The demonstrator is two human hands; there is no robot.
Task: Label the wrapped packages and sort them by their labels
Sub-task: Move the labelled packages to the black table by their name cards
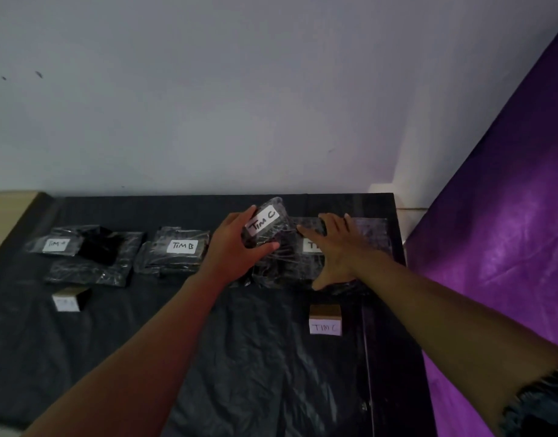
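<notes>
Both hands reach forward: left (236,244) gripping, right (331,247) flat.

A single wide-angle view from the person's head looks forward and down over the dark tabletop (208,342), close enough that both forearms fill the lower part; the pale wall (208,89) takes the upper half, edges bowed

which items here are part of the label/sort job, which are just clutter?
Job:
- TIM C package, gripped by left hand
- TIM C pile under right hand
- TIM B pile
- leftmost pile
- TIM C marker block
- left marker block

Clutter:
- purple cloth
</notes>
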